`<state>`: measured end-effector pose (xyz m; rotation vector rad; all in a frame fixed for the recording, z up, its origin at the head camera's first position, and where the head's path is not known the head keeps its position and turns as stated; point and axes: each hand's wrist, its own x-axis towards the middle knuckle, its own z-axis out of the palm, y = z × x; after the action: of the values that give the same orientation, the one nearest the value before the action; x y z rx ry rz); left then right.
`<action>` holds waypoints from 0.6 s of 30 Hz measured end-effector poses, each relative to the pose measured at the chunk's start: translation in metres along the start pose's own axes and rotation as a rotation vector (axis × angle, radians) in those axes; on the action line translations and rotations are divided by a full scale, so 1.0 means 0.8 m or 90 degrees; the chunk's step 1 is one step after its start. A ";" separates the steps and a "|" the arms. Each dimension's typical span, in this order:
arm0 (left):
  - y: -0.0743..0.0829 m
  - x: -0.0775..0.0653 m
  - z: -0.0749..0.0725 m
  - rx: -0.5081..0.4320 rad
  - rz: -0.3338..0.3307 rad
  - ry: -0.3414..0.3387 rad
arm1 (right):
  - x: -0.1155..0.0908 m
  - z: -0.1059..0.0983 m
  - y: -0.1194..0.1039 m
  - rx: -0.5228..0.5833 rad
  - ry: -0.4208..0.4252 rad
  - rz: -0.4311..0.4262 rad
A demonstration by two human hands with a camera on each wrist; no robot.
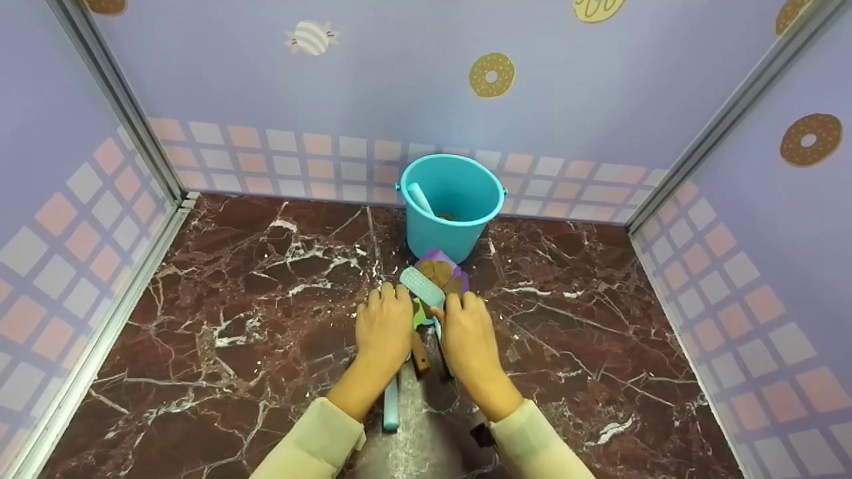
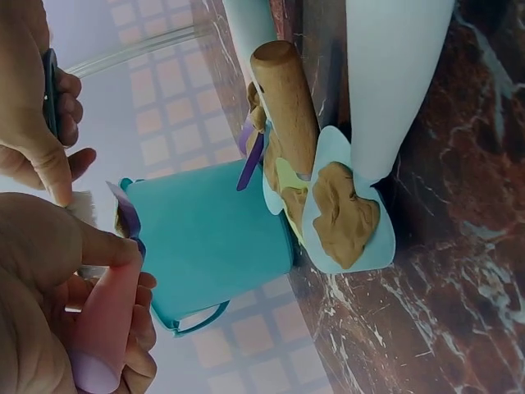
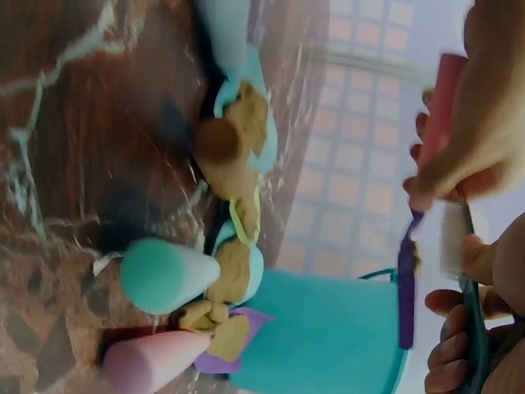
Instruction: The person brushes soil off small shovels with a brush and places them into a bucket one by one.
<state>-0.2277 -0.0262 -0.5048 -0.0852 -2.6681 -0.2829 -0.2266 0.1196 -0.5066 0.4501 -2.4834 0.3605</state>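
My left hand [image 1: 384,326] grips the pink handle [image 2: 107,328] of a small toy shovel, whose purple blade [image 3: 406,295] carries some brown clay-like stuff. In my right hand [image 1: 471,332] is a brush, held by its dark green handle [image 3: 474,336]. Pale bristles [image 2: 84,209] of that brush sit close to the shovel blade, between both hands. From the head view, its light, dotted head [image 1: 423,286] shows just beyond my fingers. Both hands are raised in front of a turquoise bucket [image 1: 442,233], which has a light blue handle [image 1: 419,199] leaning inside and brown stuff at its bottom.
Several toy shovels with brown clay lie on the dark marble floor [image 1: 279,332]: a light blue one [image 2: 385,238], one with a wooden handle [image 2: 283,98], and a purple one [image 3: 215,364] with a pink handle. A patterned wall [image 1: 386,86] stands behind the bucket; side walls flank it.
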 end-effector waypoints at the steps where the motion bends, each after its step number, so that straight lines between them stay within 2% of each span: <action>1: 0.000 0.000 -0.001 0.000 0.002 0.003 | 0.000 0.001 -0.001 -0.008 -0.003 0.004; 8: 0.000 -0.002 0.002 0.012 0.040 0.057 | 0.010 0.005 0.013 -0.058 0.022 0.023; 13: -0.001 -0.005 0.006 0.032 0.063 0.061 | 0.020 0.004 0.027 -0.068 0.026 0.049; 18: 0.000 -0.002 0.010 0.075 0.069 0.095 | 0.017 -0.006 0.019 -0.055 0.027 0.048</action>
<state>-0.2294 -0.0248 -0.5129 -0.1649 -2.5154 -0.0920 -0.2405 0.1315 -0.4973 0.3115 -2.4688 0.2882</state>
